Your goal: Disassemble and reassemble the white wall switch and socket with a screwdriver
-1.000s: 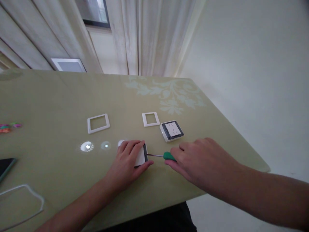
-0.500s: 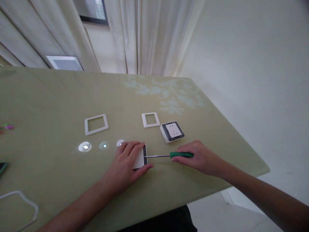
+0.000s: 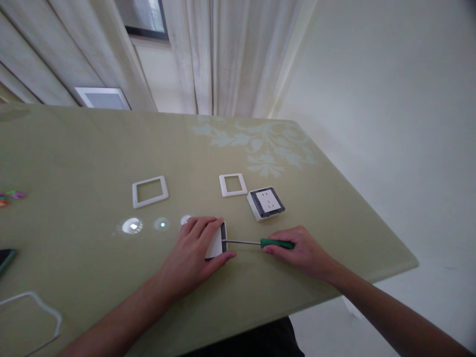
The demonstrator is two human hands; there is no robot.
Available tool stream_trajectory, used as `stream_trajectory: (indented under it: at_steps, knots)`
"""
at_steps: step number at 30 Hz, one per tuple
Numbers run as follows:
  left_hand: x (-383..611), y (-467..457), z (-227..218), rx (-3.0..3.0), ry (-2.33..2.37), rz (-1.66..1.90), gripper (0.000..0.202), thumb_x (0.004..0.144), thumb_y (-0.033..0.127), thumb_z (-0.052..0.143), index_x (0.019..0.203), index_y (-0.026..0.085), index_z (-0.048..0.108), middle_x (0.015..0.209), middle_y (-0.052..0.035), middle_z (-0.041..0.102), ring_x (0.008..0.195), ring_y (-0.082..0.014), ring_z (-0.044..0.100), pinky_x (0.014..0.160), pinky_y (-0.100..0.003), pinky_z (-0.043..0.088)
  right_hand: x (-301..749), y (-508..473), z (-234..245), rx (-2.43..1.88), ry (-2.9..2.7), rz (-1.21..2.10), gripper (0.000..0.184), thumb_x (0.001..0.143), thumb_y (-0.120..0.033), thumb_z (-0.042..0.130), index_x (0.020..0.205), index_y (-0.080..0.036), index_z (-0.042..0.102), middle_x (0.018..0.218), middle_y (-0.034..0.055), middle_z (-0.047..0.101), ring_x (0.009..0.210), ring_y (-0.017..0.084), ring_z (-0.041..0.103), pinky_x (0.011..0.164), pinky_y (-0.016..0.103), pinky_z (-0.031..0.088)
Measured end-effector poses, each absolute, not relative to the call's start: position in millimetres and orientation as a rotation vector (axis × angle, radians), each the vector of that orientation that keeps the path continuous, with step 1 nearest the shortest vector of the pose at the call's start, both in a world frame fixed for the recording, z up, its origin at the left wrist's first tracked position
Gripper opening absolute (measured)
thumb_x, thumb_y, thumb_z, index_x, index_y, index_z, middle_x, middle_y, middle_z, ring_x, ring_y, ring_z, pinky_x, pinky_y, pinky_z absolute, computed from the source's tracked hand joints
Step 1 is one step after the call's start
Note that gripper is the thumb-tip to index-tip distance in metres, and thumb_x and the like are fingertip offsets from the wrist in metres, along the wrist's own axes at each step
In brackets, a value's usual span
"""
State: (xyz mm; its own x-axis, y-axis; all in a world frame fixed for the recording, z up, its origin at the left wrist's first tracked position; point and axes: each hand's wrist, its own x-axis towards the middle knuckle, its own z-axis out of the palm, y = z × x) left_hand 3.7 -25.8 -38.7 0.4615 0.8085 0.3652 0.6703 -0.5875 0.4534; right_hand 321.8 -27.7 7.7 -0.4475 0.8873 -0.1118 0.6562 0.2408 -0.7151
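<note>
My left hand [image 3: 197, 248] grips a white wall plate with dark edges [image 3: 214, 245] and holds it on the table; fingers and palm cover much of it, so whether it is a switch or a socket I cannot tell. In my right hand [image 3: 297, 250] is a screwdriver [image 3: 277, 243] with a green handle, lying nearly level. Its metal tip touches the plate's dark right edge. Behind my right hand sits a wall socket [image 3: 267, 202] on a white box, its dark frame bare. Beside it lies a white cover frame [image 3: 233, 185].
A second white cover frame [image 3: 150, 192] lies further left on the glossy table [image 3: 92, 153]. At the left edge are a white cable [image 3: 44, 307], a dark flat object [image 3: 5, 260] and small colourful pieces [image 3: 15, 194]. A wall [image 3: 401, 124] stands to the right.
My right hand and the screwdriver handle have dropped slightly toward the table's near edge, tilting the shaft a little. The tip stays at the plate's edge, and my left hand keeps its hold.
</note>
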Motion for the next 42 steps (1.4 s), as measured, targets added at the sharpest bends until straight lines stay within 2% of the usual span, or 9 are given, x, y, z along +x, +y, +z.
stream_trajectory:
  at_steps: [7, 14, 20, 23, 27, 30, 34, 39, 42]
  knots:
    - [4, -25, -39, 2.451, 1.275, 0.85, 0.059, 0.102, 0.062, 0.067, 0.142, 0.02, 0.057, 0.134, -0.0144, 0.069, 0.122, -0.0369, 0.061, 0.105, -0.058, 0.056, 321, -28, 3, -1.454, -2.166, 1.03, 0.042, 0.1, -0.055, 0.07, 0.086, -0.019, 0.086, 0.071, 0.0016, 0.077, 0.061, 0.015, 0.062, 0.062, 0.027, 0.043]
    - [6, -24, -40, 2.405, 1.266, 0.867, 0.06, 0.102, 0.066, 0.065, 0.137, 0.018, 0.056, 0.131, -0.0151, 0.071, 0.122, -0.0377, 0.062, 0.102, -0.06, 0.057, 323, -29, 2, -1.446, -2.184, 0.96, 0.039, 0.102, -0.055, 0.069, 0.095, -0.022, 0.086, 0.085, 0.0036, 0.084, 0.072, 0.018, 0.073, 0.07, 0.029, 0.049]
    - [7, -23, -39, 2.371, 1.266, 0.885, 0.058, 0.099, 0.064, 0.071, 0.134, 0.02, 0.057, 0.129, -0.0137, 0.072, 0.122, -0.0378, 0.063, 0.102, -0.059, 0.058, 320, -18, 47, -1.365, -2.596, 0.538, 0.044, 0.109, -0.057, 0.058, 0.098, -0.023, 0.084, 0.087, 0.0057, 0.084, 0.073, 0.019, 0.075, 0.066, 0.03, 0.045]
    - [8, -23, -39, 2.367, 1.267, 0.882, 0.057, 0.098, 0.062, 0.073, 0.134, 0.02, 0.057, 0.129, -0.0138, 0.072, 0.122, -0.038, 0.063, 0.102, -0.059, 0.058, 309, -14, 77, -1.356, -2.809, 0.239, 0.042, 0.108, -0.056, 0.058, 0.094, -0.023, 0.081, 0.084, 0.006, 0.083, 0.07, 0.021, 0.075, 0.058, 0.032, 0.035]
    - [10, -23, -39, 2.371, 1.263, 0.893, 0.058, 0.099, 0.063, 0.072, 0.134, 0.019, 0.056, 0.128, -0.0144, 0.071, 0.121, -0.0378, 0.062, 0.102, -0.06, 0.058, 285, -18, 104, -1.36, -2.884, -0.034, 0.044, 0.105, -0.055, 0.063, 0.077, -0.023, 0.073, 0.063, 0.0046, 0.072, 0.05, 0.017, 0.06, 0.052, 0.035, 0.016]
    - [11, -25, -40, 2.374, 1.282, 0.907, 0.058, 0.099, 0.064, 0.07, 0.133, 0.019, 0.056, 0.128, -0.0148, 0.071, 0.12, -0.0379, 0.062, 0.102, -0.06, 0.057, 263, -27, 116, -1.353, -2.871, -0.028, 0.039, 0.104, -0.046, 0.067, 0.073, -0.023, 0.069, 0.058, 0.0064, 0.067, 0.044, 0.016, 0.054, 0.051, 0.035, 0.012]
    - [12, -26, -41, 2.383, 1.293, 0.916, 0.059, 0.1, 0.067, 0.067, 0.132, 0.019, 0.057, 0.127, -0.0151, 0.071, 0.119, -0.0379, 0.062, 0.102, -0.06, 0.057, 241, -22, 129, -1.312, -2.939, 0.09, 0.034, 0.098, -0.024, 0.071, 0.064, -0.024, 0.067, 0.053, 0.006, 0.062, 0.045, 0.017, 0.052, 0.053, 0.036, 0.021]
    - [13, -26, -43, 2.397, 1.303, 0.917, 0.06, 0.1, 0.069, 0.066, 0.133, 0.019, 0.056, 0.128, -0.0148, 0.07, 0.119, -0.0384, 0.061, 0.101, -0.06, 0.056, 247, 21, 138, -1.166, -2.965, 0.248, 0.045, 0.096, -0.047, 0.078, 0.059, -0.023, 0.067, 0.05, 0.0017, 0.053, 0.044, 0.013, 0.044, 0.056, 0.035, 0.021]
    - [14, -25, -44, 2.387, 1.308, 0.91, 0.06, 0.098, 0.069, 0.068, 0.131, 0.02, 0.057, 0.128, -0.0138, 0.071, 0.118, -0.0387, 0.061, 0.1, -0.06, 0.056, 265, 40, 135, -1.247, -3.034, 0.352, 0.044, 0.095, -0.05, 0.079, 0.062, -0.022, 0.071, 0.049, -0.0004, 0.052, 0.045, 0.012, 0.04, 0.054, 0.035, 0.019]
